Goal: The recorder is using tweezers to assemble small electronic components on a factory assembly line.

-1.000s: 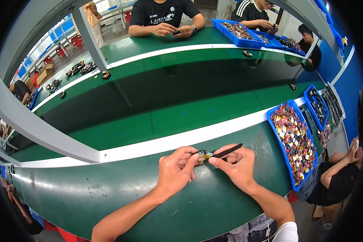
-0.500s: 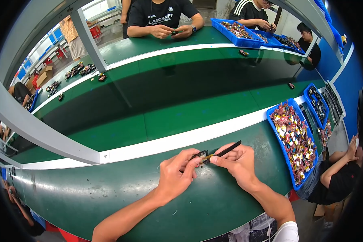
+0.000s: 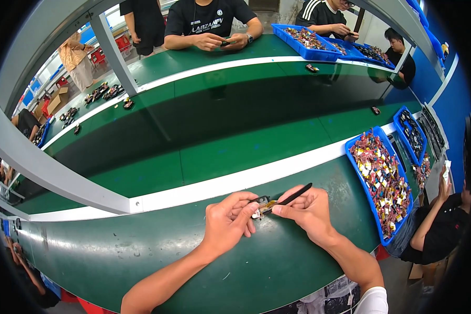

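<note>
Evidently pinching a small black-edged assembly point(image 3: 263, 206) between thumb and fingers of the left hand point(image 3: 227, 219), just beside the right hand point(image 3: 310, 213); gripping a slim black tool point(image 3: 298, 193) in the latter; as for the assembly, probably light and stiff, with delicate innards; best held by its rim.

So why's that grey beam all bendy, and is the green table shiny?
Head view: the grey beam curves, likely because the fisheye lens bends edges toward its rim; head view: yes, pale glare shines on the green table; head view: the gadget in the left hand is too small to tell its details.
</note>
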`<state>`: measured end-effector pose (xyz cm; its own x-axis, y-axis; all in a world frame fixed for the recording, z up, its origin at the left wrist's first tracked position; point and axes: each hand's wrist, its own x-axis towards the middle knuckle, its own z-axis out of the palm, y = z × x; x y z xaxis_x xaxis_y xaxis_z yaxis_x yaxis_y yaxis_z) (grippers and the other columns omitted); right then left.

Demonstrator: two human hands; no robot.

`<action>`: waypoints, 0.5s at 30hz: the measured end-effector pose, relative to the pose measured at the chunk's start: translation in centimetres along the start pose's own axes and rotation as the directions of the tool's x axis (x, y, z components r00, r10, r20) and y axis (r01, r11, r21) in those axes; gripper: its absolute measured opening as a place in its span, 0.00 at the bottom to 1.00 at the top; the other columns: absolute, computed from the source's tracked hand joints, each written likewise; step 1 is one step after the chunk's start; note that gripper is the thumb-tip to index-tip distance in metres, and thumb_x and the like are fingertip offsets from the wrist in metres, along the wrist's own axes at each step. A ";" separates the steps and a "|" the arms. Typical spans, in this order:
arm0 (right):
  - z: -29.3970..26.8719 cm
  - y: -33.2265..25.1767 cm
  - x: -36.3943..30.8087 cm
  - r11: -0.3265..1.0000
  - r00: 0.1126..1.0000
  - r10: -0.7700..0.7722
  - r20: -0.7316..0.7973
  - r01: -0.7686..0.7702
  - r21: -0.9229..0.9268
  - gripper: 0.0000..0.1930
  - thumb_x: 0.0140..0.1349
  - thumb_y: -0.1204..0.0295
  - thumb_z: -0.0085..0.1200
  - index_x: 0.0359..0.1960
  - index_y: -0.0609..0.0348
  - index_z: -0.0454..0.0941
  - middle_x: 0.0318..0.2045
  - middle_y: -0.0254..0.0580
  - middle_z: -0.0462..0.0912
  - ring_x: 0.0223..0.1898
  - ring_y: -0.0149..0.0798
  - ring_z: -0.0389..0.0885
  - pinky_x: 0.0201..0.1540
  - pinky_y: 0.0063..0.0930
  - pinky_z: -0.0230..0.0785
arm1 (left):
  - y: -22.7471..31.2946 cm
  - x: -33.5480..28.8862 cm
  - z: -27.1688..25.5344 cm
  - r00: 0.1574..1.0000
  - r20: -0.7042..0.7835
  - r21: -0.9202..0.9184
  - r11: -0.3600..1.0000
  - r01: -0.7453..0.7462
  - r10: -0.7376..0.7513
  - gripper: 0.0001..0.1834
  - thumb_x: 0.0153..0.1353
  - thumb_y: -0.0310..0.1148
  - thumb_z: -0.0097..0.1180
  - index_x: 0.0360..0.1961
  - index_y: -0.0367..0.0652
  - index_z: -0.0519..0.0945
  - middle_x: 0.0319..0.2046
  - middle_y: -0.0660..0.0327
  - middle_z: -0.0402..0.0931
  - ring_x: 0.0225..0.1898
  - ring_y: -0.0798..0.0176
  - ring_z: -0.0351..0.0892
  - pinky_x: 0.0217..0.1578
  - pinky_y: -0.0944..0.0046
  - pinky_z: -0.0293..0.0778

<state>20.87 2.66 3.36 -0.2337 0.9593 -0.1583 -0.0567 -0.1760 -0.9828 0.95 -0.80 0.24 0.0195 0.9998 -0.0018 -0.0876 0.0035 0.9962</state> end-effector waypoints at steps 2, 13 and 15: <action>0.0 0.2 -0.1 0.999 0.999 -0.042 0.006 0.042 0.000 0.08 0.57 0.86 0.68 0.35 0.67 0.82 0.29 0.42 0.88 0.24 0.18 0.78 0.23 0.12 0.62 | 0.1 0.1 -0.2 1.000 0.017 -0.035 0.999 0.027 -0.026 0.09 0.71 0.25 0.58 0.48 0.30 0.82 0.29 0.57 0.84 0.21 0.69 0.82 0.18 0.70 0.76; 0.5 1.5 -0.9 0.892 0.922 -0.383 -0.054 0.354 -0.283 0.07 0.54 0.82 0.73 0.27 0.66 0.84 0.19 0.28 0.79 0.17 0.14 0.64 0.19 0.16 0.49 | 0.3 0.3 -0.6 0.992 0.081 -0.155 0.982 0.105 -0.093 0.13 0.73 0.27 0.56 0.52 0.29 0.79 0.33 0.54 0.84 0.24 0.66 0.84 0.20 0.70 0.78; 0.6 1.6 -0.8 0.864 0.901 -0.431 -0.050 0.396 -0.312 0.07 0.53 0.81 0.74 0.28 0.66 0.85 0.19 0.29 0.81 0.16 0.14 0.63 0.18 0.16 0.48 | 0.2 0.2 -0.6 0.994 0.070 -0.152 0.984 0.094 -0.084 0.13 0.73 0.27 0.55 0.53 0.28 0.79 0.34 0.53 0.84 0.25 0.65 0.85 0.21 0.69 0.80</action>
<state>20.37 1.49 1.93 -0.1378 0.9511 0.2763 0.1608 0.2967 -0.9413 0.34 -0.56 0.40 0.0967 0.9922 -0.0792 -0.2357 0.1001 0.9667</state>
